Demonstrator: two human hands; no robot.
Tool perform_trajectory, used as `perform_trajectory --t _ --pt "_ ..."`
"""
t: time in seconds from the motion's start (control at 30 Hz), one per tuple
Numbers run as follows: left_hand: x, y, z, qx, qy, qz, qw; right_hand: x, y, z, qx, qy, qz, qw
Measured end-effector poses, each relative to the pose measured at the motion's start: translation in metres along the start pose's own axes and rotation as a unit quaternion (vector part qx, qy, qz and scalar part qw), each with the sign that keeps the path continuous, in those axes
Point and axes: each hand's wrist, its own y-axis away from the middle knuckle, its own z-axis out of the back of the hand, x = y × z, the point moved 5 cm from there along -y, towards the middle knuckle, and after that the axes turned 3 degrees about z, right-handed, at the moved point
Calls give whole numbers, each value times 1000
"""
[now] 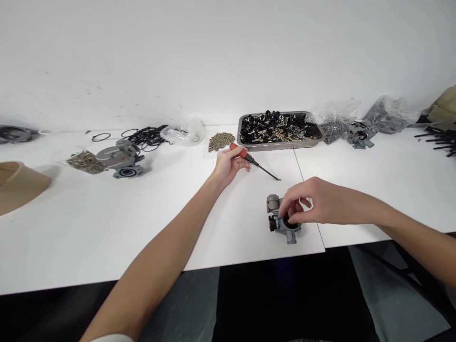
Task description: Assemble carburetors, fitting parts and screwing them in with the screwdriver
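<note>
On the white table, the metal tray of black parts serves as landmark. Just before it, the left hand has its grip closed around a red-handled screwdriver. Nearer the table's front edge, the right hand pinches narrowly at the grey metal housing, fingertips in its opening.

Three grey housings, one screwdriver

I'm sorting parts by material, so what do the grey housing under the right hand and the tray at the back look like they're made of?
The grey housing looks like cast metal, matte and dull, though moulded plastic is possible. The tray looks like stainless steel, with a bright reflective rim.
</note>
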Motion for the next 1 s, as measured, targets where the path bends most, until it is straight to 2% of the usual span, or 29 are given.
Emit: perform_trajectory --t 0.17,0.3,0.37,0.5,0.63,0.8,1.0 --pt "-1 2 -2 5 4 1 1000 -1 -1 -1 -14 36 -1 999" --pt "0 2 -1 5 5 6 1000 -11 -11 10 7 16 -4 1000" --pt "0 1 -1 3 6 9 1000 -28 -22 22 -14 9 -19 1000" --pt "0 1 0 0 15 11 1000 -77 -43 42 -124 37 -71 989" --pt "0 1 1 -1 28 11 1000 -107 -54 35 -170 35 -58 983" --pt "0 1 1 2 37 16 999 -109 -55 23 -208 59 -19 976" --pt "-2 4 -1 1 53 26 998 -114 -60 19 -247 51 -29 967"
